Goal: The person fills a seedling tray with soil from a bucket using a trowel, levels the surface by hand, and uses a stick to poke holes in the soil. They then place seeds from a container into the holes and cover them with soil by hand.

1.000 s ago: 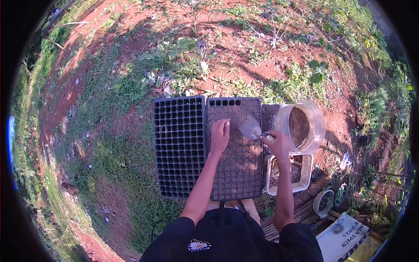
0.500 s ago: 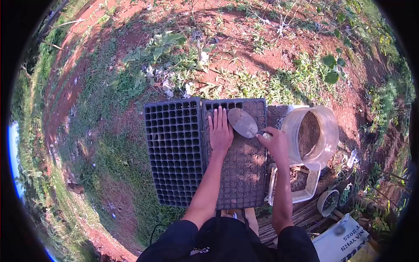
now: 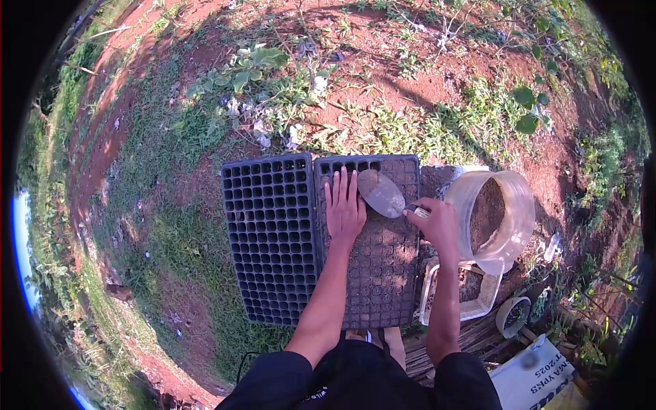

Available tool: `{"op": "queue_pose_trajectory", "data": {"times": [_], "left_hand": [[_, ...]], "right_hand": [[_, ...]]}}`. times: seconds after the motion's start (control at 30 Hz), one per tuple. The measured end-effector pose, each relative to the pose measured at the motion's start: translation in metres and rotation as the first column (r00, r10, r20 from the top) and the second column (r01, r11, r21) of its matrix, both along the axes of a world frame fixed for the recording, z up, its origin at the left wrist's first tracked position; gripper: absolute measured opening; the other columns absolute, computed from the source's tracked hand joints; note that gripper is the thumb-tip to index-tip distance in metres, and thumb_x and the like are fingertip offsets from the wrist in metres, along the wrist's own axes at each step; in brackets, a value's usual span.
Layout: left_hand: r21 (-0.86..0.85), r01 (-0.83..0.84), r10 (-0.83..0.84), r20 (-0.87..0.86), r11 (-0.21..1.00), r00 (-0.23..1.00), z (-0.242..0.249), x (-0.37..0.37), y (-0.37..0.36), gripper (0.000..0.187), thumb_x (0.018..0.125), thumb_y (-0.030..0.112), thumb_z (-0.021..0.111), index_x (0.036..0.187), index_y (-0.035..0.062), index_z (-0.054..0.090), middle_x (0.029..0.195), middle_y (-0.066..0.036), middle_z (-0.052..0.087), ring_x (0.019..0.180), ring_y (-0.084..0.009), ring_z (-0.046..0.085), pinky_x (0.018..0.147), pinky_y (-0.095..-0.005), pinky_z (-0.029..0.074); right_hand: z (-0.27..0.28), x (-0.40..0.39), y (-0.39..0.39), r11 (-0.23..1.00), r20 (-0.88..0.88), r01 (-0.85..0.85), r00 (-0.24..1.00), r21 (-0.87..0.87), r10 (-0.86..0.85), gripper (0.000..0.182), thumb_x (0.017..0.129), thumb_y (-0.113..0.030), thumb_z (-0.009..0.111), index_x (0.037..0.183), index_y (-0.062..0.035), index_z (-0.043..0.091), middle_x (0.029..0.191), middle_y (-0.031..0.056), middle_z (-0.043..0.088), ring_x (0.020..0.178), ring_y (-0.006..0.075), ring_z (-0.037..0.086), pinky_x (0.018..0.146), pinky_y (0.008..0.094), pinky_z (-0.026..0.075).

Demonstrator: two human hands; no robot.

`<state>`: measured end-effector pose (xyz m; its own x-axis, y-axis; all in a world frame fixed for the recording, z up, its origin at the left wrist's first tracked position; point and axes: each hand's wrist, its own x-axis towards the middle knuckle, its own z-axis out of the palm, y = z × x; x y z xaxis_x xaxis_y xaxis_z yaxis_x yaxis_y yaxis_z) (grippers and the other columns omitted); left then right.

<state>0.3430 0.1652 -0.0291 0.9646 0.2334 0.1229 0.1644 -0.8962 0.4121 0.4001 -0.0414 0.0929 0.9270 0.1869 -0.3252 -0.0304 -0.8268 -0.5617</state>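
Two black seedling trays lie side by side in front of me. Dark soil fills most cells of the right seedling tray (image 3: 379, 273), while several cells along its far edge show as black hollows. The left seedling tray (image 3: 270, 232) has unfilled cells. My left hand (image 3: 345, 212) rests flat on the soil-filled tray, fingers stretched towards the far edge. In my right hand (image 3: 437, 222) is the handle of a trowel (image 3: 383, 195). Its broad blade lies low over the soil, just right of my left fingertips, with some soil on it.
Right of the trays stands a translucent round tub (image 3: 516, 219) with soil inside. Nearer me is a white rectangular basket (image 3: 485, 301), and beyond it a bucket (image 3: 512, 318) on its side. A printed sack (image 3: 536, 372) lies at lower right. Grass and red earth surround everything.
The view has shifted slightly. Both hands and the trowel keep nearly the same place over the soil-filled tray.
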Motion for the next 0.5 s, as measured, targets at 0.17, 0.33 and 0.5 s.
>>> {"op": "queue_pose_trajectory", "data": {"times": [0.17,0.33,0.5], "left_hand": [[-0.019,-0.002,0.002,-0.008,1.000,1.000,0.001,0.001,0.000,0.066,0.094,0.018,0.052,0.159,0.0140,0.036,0.165,-0.014,0.031,0.154,-0.0313,0.027,0.127,-0.0514,0.015],[-0.037,0.000,0.000,-0.002,0.999,1.000,0.000,0.001,0.001,0.068,0.094,0.019,0.054,0.159,0.0147,0.035,0.166,-0.014,0.031,0.154,-0.0316,0.026,0.127,-0.0515,0.014],[-0.035,0.003,-0.003,-0.009,0.999,1.000,0.000,0.000,0.000,0.069,0.095,0.020,0.054,0.160,0.0147,0.034,0.166,-0.013,0.030,0.154,-0.0317,0.026,0.128,-0.0515,0.014]], "right_hand": [[-0.003,0.005,-0.003,0.998,0.035,0.003,0.999,0.057,-0.005,0.031,0.078,-0.032,0.080,0.099,-0.0093,0.080,0.087,0.0141,0.076,0.081,0.0350,0.073,0.077,0.0431,0.056],[0.002,0.009,-0.001,0.999,0.041,-0.008,0.999,0.043,0.006,0.035,0.078,-0.030,0.082,0.100,-0.0024,0.079,0.087,0.0153,0.077,0.076,0.0297,0.074,0.075,0.0381,0.056],[0.006,0.011,0.001,0.999,0.033,-0.009,0.999,0.038,0.008,0.035,0.078,-0.029,0.081,0.100,-0.0022,0.079,0.086,0.0154,0.077,0.075,0.0290,0.074,0.074,0.0383,0.055]]}}
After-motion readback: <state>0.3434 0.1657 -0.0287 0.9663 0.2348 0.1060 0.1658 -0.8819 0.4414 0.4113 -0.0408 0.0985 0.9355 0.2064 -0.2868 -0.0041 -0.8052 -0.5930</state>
